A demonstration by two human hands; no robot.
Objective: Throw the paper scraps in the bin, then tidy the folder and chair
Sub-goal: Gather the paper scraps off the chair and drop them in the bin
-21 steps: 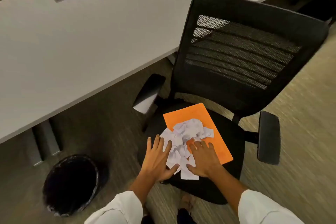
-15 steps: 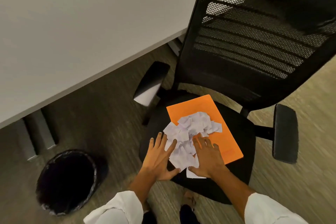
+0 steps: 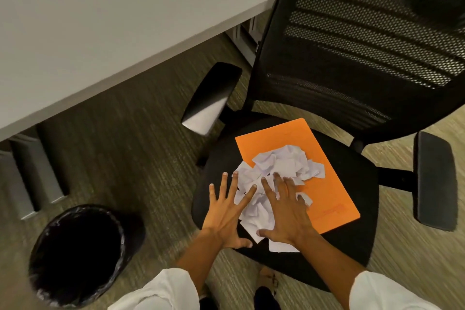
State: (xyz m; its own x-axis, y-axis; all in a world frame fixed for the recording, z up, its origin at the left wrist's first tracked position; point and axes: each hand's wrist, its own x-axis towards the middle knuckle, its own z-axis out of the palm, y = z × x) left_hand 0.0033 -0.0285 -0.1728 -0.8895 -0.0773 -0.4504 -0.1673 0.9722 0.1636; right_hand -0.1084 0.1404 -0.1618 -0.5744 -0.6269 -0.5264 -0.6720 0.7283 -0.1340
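A heap of crumpled white paper scraps lies on an orange folder, which rests on the seat of a black office chair. My left hand lies flat with fingers spread at the heap's left edge. My right hand presses flat on the heap's near part, fingers apart, with scraps under the palm. Neither hand has closed around any paper. A round black bin with a dark liner stands on the floor to the left of the chair.
A pale grey desk runs across the upper left, with grey legs beneath it near the bin. The chair's mesh back rises behind the seat, with armrests on both sides. Carpet covers the floor.
The view has dropped closer to the chair. Both hands have slid a little further onto the scraps and flattened, fingers spread wider.
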